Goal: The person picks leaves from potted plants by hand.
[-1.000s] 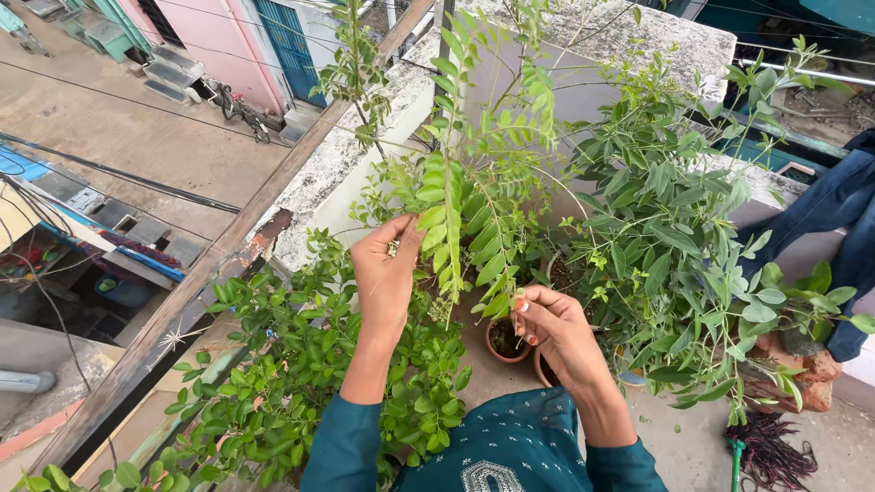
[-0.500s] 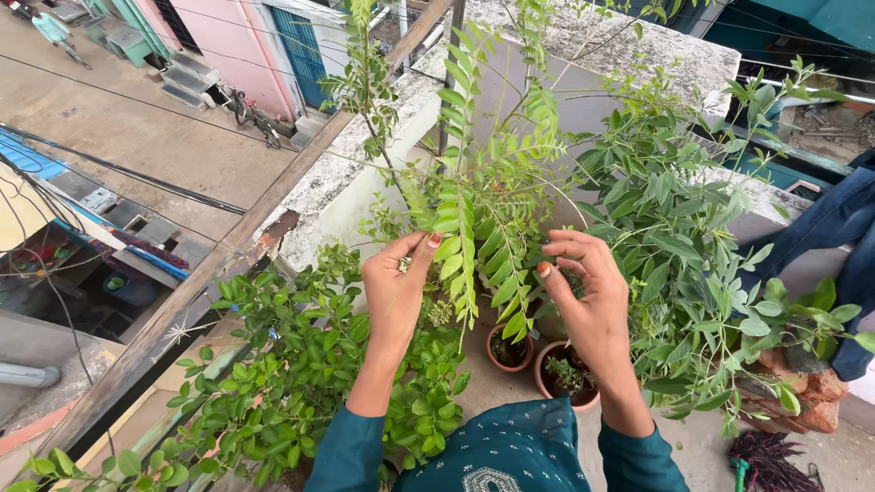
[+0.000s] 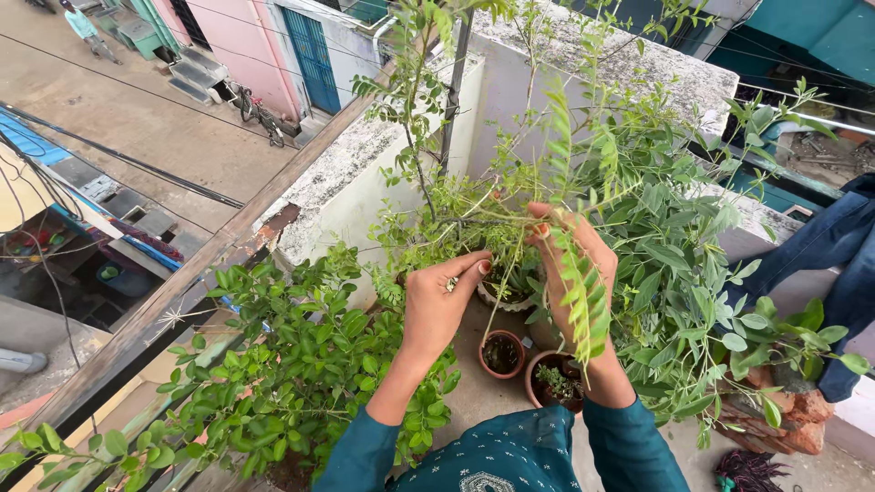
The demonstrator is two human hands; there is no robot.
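Green leafy stem (image 3: 576,273) — right hand (image 3: 570,273) gripping.

Two small terracotta pots (image 3: 500,353) are standing on the concrete floor (image 3: 474,401), with a leafy green shrub (image 3: 301,364) spreading to their left along a rusty railing (image 3: 182,301). Broken bricks (image 3: 802,410) are lying at far right, denim cloth (image 3: 834,241) is hanging above them, and a parked bicycle (image 3: 255,114) is leaning by a blue door (image 3: 314,55) in the street below.

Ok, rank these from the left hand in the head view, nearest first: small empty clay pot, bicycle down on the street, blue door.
1. Small empty clay pot: just right of and below the left hand, on the floor.
2. Bicycle: far up-left, on the street below.
3. Blue door: just beyond the bicycle, in the pink wall.
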